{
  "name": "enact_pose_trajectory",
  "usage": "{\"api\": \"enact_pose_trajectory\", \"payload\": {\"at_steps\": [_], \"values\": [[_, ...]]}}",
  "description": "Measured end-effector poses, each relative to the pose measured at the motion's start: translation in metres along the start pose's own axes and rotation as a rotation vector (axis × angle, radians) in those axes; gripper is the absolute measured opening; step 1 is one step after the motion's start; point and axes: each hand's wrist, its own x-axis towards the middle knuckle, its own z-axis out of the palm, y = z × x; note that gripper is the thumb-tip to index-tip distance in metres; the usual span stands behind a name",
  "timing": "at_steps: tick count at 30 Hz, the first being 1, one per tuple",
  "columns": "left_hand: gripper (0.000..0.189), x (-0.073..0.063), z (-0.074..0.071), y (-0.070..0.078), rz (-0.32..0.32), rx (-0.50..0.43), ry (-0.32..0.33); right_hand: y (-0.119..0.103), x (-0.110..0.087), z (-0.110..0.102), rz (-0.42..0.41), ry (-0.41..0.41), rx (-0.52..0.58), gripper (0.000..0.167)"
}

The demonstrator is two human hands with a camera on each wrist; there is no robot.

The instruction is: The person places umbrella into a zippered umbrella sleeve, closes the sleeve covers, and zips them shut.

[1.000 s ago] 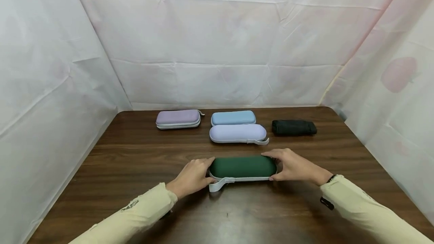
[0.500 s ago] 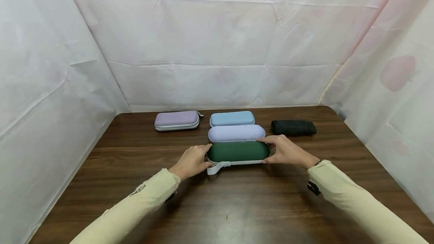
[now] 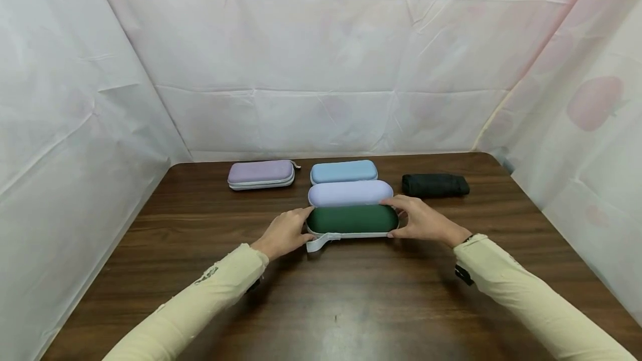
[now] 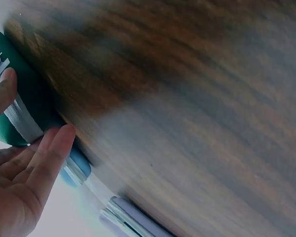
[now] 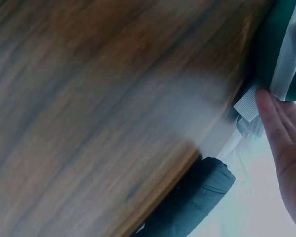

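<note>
A dark green hard-shell zip case [image 3: 352, 219] with a light grey seam lies lengthwise across the table, its grey wrist strap [image 3: 317, 244] sticking out at the front left. My left hand [image 3: 282, 233] grips its left end between thumb and fingers. At the right end my right hand [image 3: 423, 222] holds it the same way. Directly behind, touching or nearly so, is a lavender case [image 3: 350, 193], and behind that a light blue case [image 3: 343, 172]. In the left wrist view, thumb and fingers sit about the green case [image 4: 27, 86]; the right wrist view shows its right end [image 5: 274, 44].
A purple case [image 3: 261, 172] with a grey zip edge lies at the back left. At the back right is a black fabric roll [image 3: 434, 185]. Pale cloth walls [image 3: 321, 60] enclose the back and sides of the dark wooden table [image 3: 331, 299].
Both hands have moved the green case away from me, up against the lavender case. In the last half second it has hardly moved. The other cases and the black roll stay put.
</note>
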Motion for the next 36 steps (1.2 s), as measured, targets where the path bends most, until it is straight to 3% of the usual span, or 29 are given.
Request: {"api": "enact_pose_trajectory", "payload": {"at_steps": [5, 10, 15, 19, 22, 28, 32, 36], "values": [[0.064, -0.002, -0.004, -0.003, -0.003, 0.013, -0.051, 0.0, -0.001, -0.004, 0.021, -0.046, -0.017, 0.073], [0.057, -0.005, -0.01, -0.014, 0.002, 0.093, -0.07, -0.002, 0.0, -0.006, 0.057, -0.093, -0.012, 0.074], [0.049, -0.003, -0.024, -0.039, 0.015, 0.217, -0.024, -0.001, 0.0, -0.011, 0.067, -0.127, 0.008, 0.075], [0.047, 0.002, -0.044, -0.065, 0.029, 0.311, 0.006, 0.003, -0.006, -0.025, 0.092, -0.127, -0.026, 0.075], [0.052, 0.007, -0.061, -0.085, -0.026, 0.364, -0.019, 0.011, -0.01, -0.041, 0.119, -0.094, -0.128, 0.074], [0.073, 0.023, -0.087, -0.12, -0.247, 0.377, -0.197, 0.039, -0.018, -0.071, 0.215, -0.038, -0.34, 0.068], [0.08, 0.034, -0.087, -0.134, -0.324, 0.318, -0.268, 0.058, -0.025, -0.081, 0.268, -0.051, -0.439, 0.067], [0.084, 0.041, -0.08, -0.139, -0.373, 0.263, -0.284, 0.073, -0.032, -0.08, 0.333, -0.086, -0.504, 0.07]]}}
